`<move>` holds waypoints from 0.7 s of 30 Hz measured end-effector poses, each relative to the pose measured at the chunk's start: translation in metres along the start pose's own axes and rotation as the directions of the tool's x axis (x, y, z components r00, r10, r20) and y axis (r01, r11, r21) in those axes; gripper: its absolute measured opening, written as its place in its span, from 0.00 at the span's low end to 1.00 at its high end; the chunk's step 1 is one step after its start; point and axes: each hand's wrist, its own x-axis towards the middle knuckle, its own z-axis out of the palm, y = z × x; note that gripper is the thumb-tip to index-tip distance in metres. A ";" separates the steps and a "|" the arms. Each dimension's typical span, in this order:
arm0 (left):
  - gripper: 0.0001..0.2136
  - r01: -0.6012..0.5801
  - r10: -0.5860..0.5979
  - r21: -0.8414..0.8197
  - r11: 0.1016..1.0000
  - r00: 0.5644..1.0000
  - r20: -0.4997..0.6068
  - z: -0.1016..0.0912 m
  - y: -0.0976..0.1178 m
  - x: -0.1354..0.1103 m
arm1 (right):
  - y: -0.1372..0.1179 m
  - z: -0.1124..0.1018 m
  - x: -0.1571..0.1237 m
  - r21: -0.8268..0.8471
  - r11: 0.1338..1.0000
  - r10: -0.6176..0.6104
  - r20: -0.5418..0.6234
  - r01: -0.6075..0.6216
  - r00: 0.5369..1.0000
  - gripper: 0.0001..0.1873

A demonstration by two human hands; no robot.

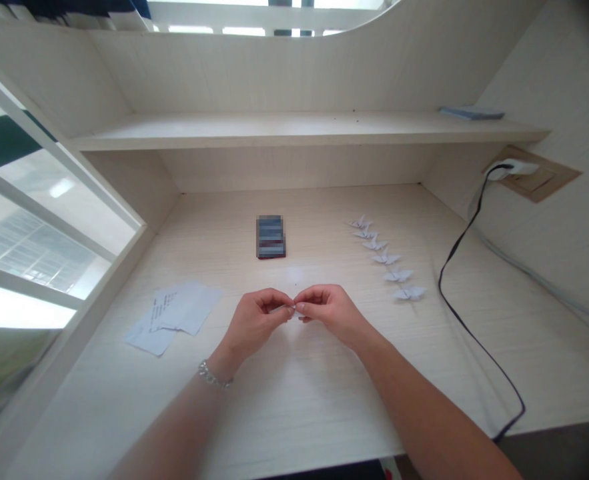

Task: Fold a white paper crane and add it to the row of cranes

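Note:
Above the middle of the desk, my left hand (261, 319) and my right hand (327, 310) meet fingertip to fingertip. Between them they pinch a small piece of folded white paper (297, 312), mostly hidden by the fingers. Both hands are closed on it, thumbs toward me. To the right stands a slanting row of several white paper cranes (385, 257), the closest one (409, 293) beyond my right hand. Left of my left hand lie overlapping white paper sheets (187, 307), one with printed text.
A phone-like dark rectangle (271, 237), its face pixelated, lies beyond my hands. A black cable (457, 313) runs from the wall socket (534, 175) down the desk's right side. A shelf (294, 127) spans the back, with a flat bluish item (471, 113) on it. White railings (39, 200) border the left.

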 end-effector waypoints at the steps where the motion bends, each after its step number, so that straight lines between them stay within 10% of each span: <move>1: 0.05 0.006 -0.006 -0.008 1.000 1.000 0.007 0.000 0.000 0.000 | 0.000 0.000 0.000 -0.003 1.000 0.000 -0.002 0.000 1.000 0.09; 21: 0.05 0.083 -0.080 -0.155 0.984 0.997 0.023 0.000 -0.003 0.002 | -0.001 0.002 0.001 -0.084 0.993 -0.083 -0.054 0.078 0.995 0.07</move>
